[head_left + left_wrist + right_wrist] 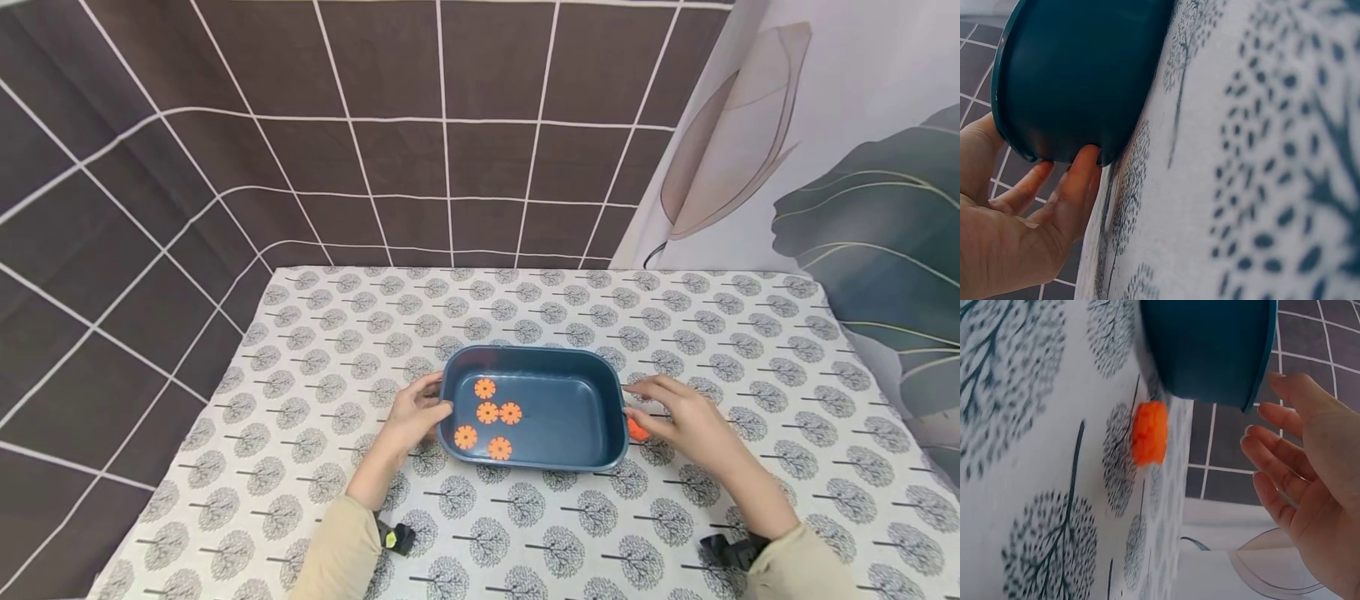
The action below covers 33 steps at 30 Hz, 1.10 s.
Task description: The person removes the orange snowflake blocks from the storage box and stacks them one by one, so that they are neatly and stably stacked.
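Note:
A dark blue rectangular plastic basin [562, 417] with rounded corners stands in front of me on the cloth. Several orange notched discs [485, 388] lie flat in its left half. My left hand [411, 417] holds the basin's left end, thumb at the rim and fingertips [1088, 156] under the lower edge. At the other end, my right hand [686, 421] hovers beside the wall, its fingers loosely bent and apart from the basin [1210, 356] in the right wrist view. Below that hand, an orange ridged piece [1150, 434] rests on the cloth just outside the basin.
A white cloth with grey tree prints [360, 333] covers the table. Behind and to the left hangs a dark curtain [495, 75] with a white grid; a pale leaf-patterned curtain [847, 75] hangs at the right. Both wrists wear black straps.

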Each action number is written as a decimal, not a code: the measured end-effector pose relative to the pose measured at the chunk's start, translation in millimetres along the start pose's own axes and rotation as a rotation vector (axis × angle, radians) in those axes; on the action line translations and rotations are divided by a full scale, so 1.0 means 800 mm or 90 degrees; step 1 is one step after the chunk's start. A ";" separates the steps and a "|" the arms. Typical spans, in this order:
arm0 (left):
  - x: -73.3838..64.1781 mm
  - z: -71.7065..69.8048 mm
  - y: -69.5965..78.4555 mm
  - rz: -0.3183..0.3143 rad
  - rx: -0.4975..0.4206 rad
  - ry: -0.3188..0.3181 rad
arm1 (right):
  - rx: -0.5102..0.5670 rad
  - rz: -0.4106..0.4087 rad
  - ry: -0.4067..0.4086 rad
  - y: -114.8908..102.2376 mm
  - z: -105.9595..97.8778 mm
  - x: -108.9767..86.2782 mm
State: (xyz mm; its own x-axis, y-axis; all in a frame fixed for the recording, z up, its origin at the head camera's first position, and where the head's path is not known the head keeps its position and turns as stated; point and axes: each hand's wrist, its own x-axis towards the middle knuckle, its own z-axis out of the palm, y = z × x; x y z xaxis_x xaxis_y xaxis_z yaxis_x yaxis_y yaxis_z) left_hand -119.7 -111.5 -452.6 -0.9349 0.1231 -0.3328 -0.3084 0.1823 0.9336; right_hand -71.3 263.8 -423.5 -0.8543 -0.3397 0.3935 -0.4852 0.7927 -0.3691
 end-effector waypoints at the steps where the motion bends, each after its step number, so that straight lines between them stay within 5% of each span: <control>1: 0.000 0.000 0.000 -0.001 0.002 0.000 | 0.003 0.007 0.000 -0.002 0.000 0.001; 17: -0.002 0.000 0.003 -0.002 0.002 -0.003 | 0.068 -0.017 0.025 -0.034 0.026 0.031; 33: 0.004 0.001 -0.003 0.006 0.016 0.005 | 0.074 0.036 -0.149 -0.067 0.056 0.056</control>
State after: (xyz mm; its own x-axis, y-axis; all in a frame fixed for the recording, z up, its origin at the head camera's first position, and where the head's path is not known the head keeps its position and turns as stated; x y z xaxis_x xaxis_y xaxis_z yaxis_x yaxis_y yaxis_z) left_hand -121.7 -110.6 -455.6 -0.9395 0.1167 -0.3221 -0.2944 0.2059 0.9332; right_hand -92.1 183.6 -423.9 -0.8936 -0.4158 0.1689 -0.4427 0.7549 -0.4839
